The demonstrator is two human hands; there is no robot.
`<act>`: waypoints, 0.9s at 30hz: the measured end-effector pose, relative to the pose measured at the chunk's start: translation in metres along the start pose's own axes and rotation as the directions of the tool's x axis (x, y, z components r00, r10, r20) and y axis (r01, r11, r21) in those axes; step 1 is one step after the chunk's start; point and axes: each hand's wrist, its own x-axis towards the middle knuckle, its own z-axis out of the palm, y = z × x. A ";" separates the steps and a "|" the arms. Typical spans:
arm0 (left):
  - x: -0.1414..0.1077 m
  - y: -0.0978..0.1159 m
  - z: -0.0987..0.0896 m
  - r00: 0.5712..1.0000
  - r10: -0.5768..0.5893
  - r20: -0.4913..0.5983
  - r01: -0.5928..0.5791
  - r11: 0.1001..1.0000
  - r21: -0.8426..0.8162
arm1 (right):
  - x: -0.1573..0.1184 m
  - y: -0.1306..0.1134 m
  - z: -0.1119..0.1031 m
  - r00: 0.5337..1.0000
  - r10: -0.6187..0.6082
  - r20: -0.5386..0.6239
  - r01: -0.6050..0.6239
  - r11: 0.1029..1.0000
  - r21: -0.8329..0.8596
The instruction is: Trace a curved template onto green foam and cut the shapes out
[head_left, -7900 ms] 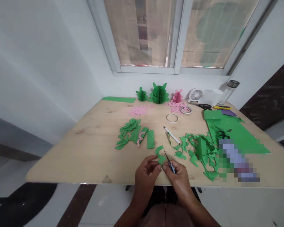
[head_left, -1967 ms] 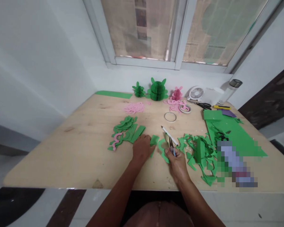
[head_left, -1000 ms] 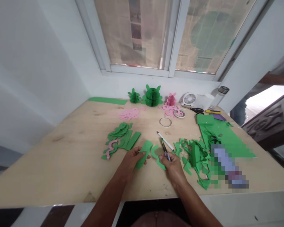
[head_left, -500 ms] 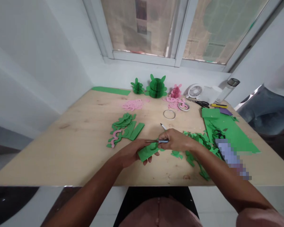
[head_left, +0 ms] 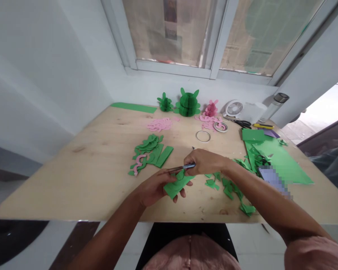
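Note:
My left hand (head_left: 154, 187) is closed around a folded strip of green paper (head_left: 175, 186), thumb on top and fingertips showing beyond its far edge. My right hand (head_left: 204, 162) grips what looks like a pair of scissors (head_left: 176, 169); the fingers cover most of the handles. The blades point left, lying over the upper edge of the green paper near my left thumb. A small curved flap of green paper (head_left: 180, 175) stands up beneath the blades. Just beyond my right hand, the dark tip of a pen-like thing (head_left: 193, 147) shows.
Left of centre lie green cut-outs (head_left: 149, 143) and a pink wavy piece (head_left: 139, 163). Green scraps (head_left: 228, 189), a green sheet (head_left: 293, 165) and a phone (head_left: 272, 178) are at right. Paper figures (head_left: 188, 105), tape rolls (head_left: 203, 136), black-handled scissors (head_left: 243, 123) and a fan (head_left: 234, 108) stand farther back.
My right hand and the scissors have shifted slightly left and tilted, the blades now sloping down to the left. The green paper has turned a little in my left hand. The view has shifted slightly.

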 end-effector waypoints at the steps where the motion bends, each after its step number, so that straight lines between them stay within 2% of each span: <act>1: 0.000 -0.002 0.000 1.000 0.016 -0.012 -0.016 1.000 0.005 | 0.001 0.000 -0.001 1.000 0.008 0.010 -0.008 1.000 -0.004; 3: 0.000 -0.004 0.002 0.997 0.053 -0.060 -0.052 0.998 0.021 | 0.000 0.001 -0.002 0.999 0.034 0.004 -0.034 0.999 0.003; 4: -0.001 -0.005 0.003 0.994 0.073 -0.087 -0.071 0.997 0.028 | -0.001 0.002 -0.003 0.998 0.049 -0.035 -0.049 0.999 0.024; 6: -0.001 -0.006 0.006 0.983 0.117 -0.141 -0.115 0.993 0.021 | -0.008 0.009 0.000 0.967 0.106 -0.232 -0.081 0.990 0.117; 7: -0.002 -0.007 0.008 0.975 0.142 -0.169 -0.143 0.990 0.005 | -0.012 0.013 0.003 0.915 0.159 -0.370 -0.095 0.978 0.185; 8: -0.002 -0.007 0.009 0.966 0.164 -0.198 -0.170 0.985 -0.016 | -0.018 0.017 0.009 0.820 0.243 -0.518 -0.110 0.956 0.273; 9: -0.001 -0.008 0.011 0.958 0.180 -0.225 -0.193 0.980 -0.038 | -0.023 0.022 0.016 0.724 0.331 -0.605 -0.109 0.921 0.374; 10: -0.001 -0.010 0.013 0.948 0.193 -0.252 -0.214 0.975 -0.061 | -0.028 0.025 0.025 0.682 0.407 -0.608 -0.102 0.876 0.472; 11: 0.000 -0.011 0.015 0.941 0.203 -0.273 -0.233 0.969 -0.085 | -0.033 0.028 0.034 0.662 0.473 -0.581 -0.095 0.822 0.562; 13: 0.003 -0.014 0.021 0.927 0.222 -0.301 -0.270 0.954 -0.128 | -0.038 0.030 0.054 0.659 0.529 -0.535 -0.025 0.726 0.687; 16: 0.007 -0.017 0.031 0.909 0.250 -0.333 -0.316 0.935 -0.159 | -0.037 0.027 0.074 0.659 0.558 -0.504 0.041 0.643 0.765; 20: 0.005 -0.015 0.040 0.888 0.259 -0.381 -0.317 0.943 -0.097 | -0.031 0.021 0.078 0.646 0.562 -0.516 0.064 0.634 0.771; 27: 0.002 -0.014 0.038 0.862 0.235 -0.449 -0.214 0.972 0.098 | -0.034 0.018 0.074 0.652 0.552 -0.520 0.035 0.663 0.748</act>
